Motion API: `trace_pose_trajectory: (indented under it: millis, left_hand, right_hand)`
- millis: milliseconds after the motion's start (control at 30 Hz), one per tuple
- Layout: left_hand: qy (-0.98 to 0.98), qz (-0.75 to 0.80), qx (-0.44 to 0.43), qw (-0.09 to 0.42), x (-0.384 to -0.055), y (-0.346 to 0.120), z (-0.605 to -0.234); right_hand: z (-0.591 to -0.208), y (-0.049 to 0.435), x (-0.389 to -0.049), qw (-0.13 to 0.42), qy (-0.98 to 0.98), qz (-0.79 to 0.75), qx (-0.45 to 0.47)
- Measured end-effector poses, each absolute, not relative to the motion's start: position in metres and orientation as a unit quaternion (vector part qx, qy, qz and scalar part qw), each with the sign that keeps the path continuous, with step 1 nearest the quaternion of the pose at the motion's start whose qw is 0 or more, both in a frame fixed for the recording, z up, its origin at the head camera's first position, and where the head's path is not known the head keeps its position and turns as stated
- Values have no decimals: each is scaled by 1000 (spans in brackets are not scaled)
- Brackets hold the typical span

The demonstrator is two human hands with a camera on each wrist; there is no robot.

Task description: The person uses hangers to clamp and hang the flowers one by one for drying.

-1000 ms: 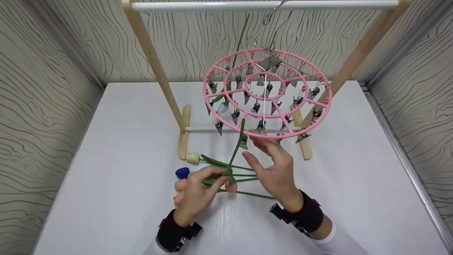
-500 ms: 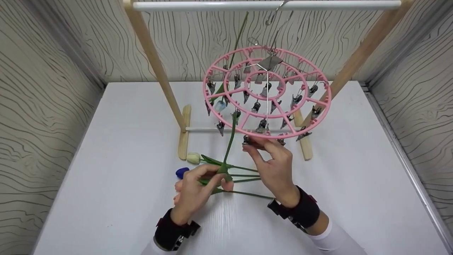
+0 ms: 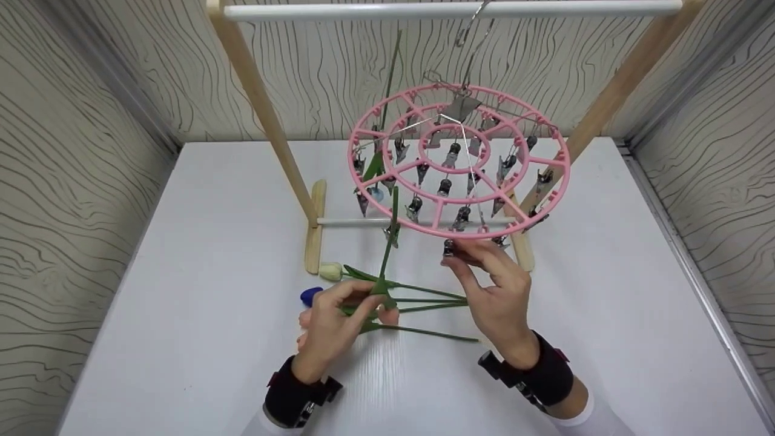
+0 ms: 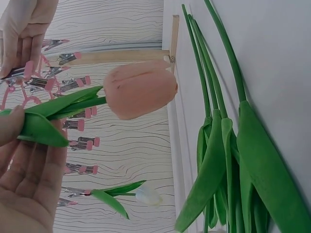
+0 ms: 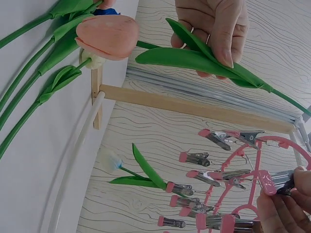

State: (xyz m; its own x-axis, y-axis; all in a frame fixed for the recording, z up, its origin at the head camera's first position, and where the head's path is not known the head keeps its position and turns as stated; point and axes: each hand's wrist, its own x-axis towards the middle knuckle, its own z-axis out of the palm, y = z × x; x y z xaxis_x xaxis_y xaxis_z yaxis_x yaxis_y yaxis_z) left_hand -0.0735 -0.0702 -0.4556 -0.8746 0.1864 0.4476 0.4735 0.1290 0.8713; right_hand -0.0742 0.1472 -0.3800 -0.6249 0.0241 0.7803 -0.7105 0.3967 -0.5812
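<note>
My left hand pinches a pink tulip by its leaves and stem, with thumb against fingers. The bloom hangs downward and the green stem points up toward the hanger. Under the front rim of a round pink clip hanger, my right hand pinches the handles of a metal clip with pink tips. Whether that clip's mouth is spread cannot be told. A pale blue tulip hangs head down from another clip on the hanger's left side.
A wooden stand with a white top bar carries the hanger by a hook. On the white table lie a cream tulip, a dark blue tulip and pink tulips. Several other clips dangle close around the right hand.
My right hand has taken hold of the clip and moved right with it. The hanger has turned, its front swinging right and the hanging tulip shifting left. The held tulip's stem has moved slightly left.
</note>
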Motion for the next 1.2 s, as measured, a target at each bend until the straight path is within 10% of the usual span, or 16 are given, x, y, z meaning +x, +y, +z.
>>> trace_pose_trajectory:
  millis: [733, 967, 1200]
  left_hand:
    - [-746, -615, -225, 118, -71, -69, -442]
    - [-749, -614, -223, 116, -74, -72, -452]
    - [-755, -612, -203, 119, -80, -77, -477]
  right_hand:
    - [-389, 194, -74, 402, -726, 530, 173]
    - [-382, 188, -67, 487, -713, 489, 124]
    - [-387, 153, -56, 516, -667, 481, 239]
